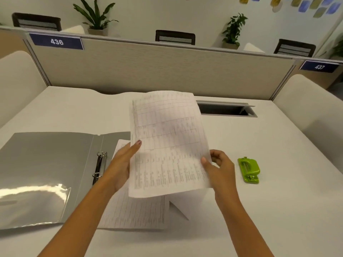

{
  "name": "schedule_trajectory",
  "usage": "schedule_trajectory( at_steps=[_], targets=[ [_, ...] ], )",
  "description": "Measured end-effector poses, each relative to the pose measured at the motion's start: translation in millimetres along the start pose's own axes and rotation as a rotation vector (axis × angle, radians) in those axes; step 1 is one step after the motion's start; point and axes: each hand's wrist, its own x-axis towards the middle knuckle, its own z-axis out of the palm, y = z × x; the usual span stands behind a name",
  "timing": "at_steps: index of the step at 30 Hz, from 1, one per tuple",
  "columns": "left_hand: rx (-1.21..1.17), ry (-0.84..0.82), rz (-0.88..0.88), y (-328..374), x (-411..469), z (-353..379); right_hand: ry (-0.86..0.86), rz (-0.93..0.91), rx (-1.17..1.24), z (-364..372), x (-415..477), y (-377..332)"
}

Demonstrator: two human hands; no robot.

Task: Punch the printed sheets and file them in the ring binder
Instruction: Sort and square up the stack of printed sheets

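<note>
A printed sheet (167, 141) with a table on it is lifted above the desk, tilted toward me. My left hand (121, 166) holds its left edge, thumb on the front. My right hand (220, 166) pinches its right edge. Under it more printed sheets (135, 212) lie flat on the desk. An open grey ring binder (48, 164) lies at the left, its metal rings (99, 166) standing closed and bare. A green hole punch (249, 170) sits on the desk to the right of my right hand, untouched.
The white desk (278, 210) is bounded by a beige partition (148, 67) at the back. A cable opening (226, 109) is cut into the desk at the back right. The binder's left cover has a shiny clear pocket (33, 203).
</note>
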Motion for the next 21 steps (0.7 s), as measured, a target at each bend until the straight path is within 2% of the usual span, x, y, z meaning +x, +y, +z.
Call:
schedule_trajectory(
  at_steps=[6, 11, 16, 21],
  targets=[
    [0.113, 0.110, 0.053, -12, 10, -27, -0.155, -0.033, -0.158, 23, -5, 11],
    [0.160, 0.189, 0.066, -29, 13, -44, -0.131, -0.001, -0.263, 29, 18, 28],
    [0.173, 0.240, 0.027, -42, 13, -62, -0.111, 0.010, -0.633, 27, 51, 62],
    [0.173, 0.270, 0.007, -51, 13, -75, -0.207, 0.096, -1.103, 31, 68, 76]
  ],
)
